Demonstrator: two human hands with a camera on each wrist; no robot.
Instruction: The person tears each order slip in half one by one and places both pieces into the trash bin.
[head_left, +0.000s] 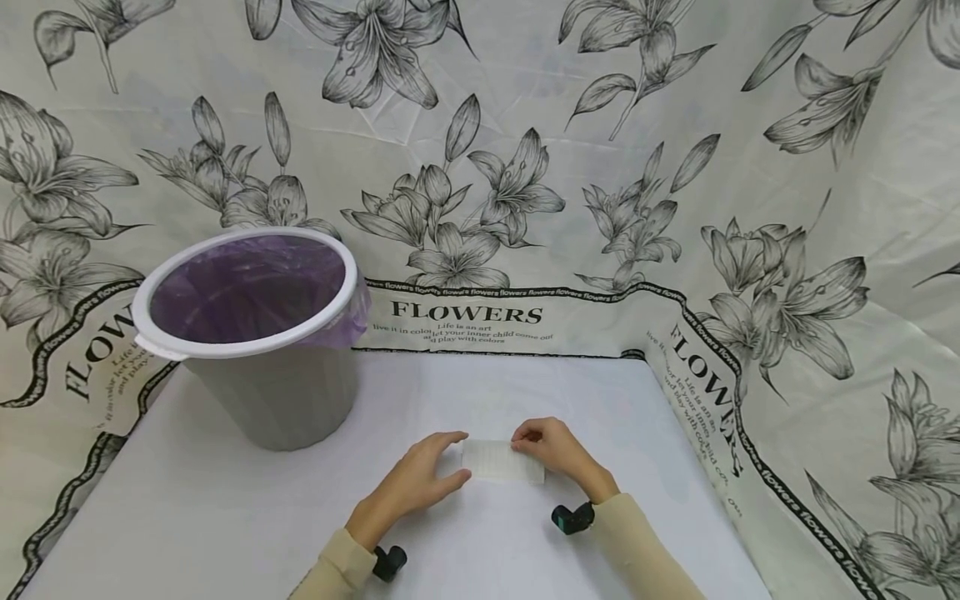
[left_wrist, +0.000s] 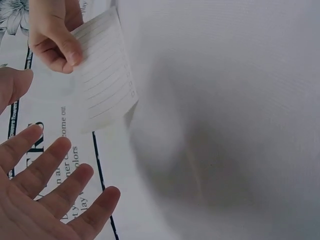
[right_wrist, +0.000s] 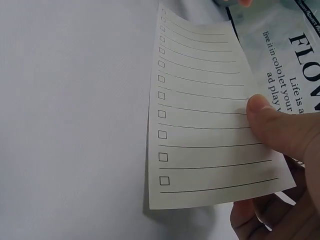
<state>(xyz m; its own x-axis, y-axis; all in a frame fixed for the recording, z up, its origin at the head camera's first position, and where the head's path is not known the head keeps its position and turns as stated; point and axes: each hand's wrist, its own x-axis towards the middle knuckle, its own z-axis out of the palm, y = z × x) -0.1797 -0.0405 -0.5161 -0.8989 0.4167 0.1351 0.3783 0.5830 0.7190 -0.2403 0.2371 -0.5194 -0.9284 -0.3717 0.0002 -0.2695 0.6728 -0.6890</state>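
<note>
A cream sheet of checklist paper (head_left: 501,462), printed with lines and a column of small boxes, is over the white table in front of me. My right hand (head_left: 553,448) pinches its far long edge near the right end, thumb on top, as the right wrist view shows with the paper (right_wrist: 200,135) slightly curved. My left hand (head_left: 424,475) is by the sheet's left end, thumb and fingers spread apart. In the left wrist view the left fingers (left_wrist: 65,175) are extended with nothing between them, and the paper (left_wrist: 106,70) hangs from the right hand (left_wrist: 57,40).
A grey bin (head_left: 273,400) with a white rim and a purple liner bag (head_left: 251,287) stands at the back left of the table (head_left: 420,396). Flower-printed cloth (head_left: 480,200) hangs behind and along the sides. Each wrist carries a small black camera (head_left: 573,518).
</note>
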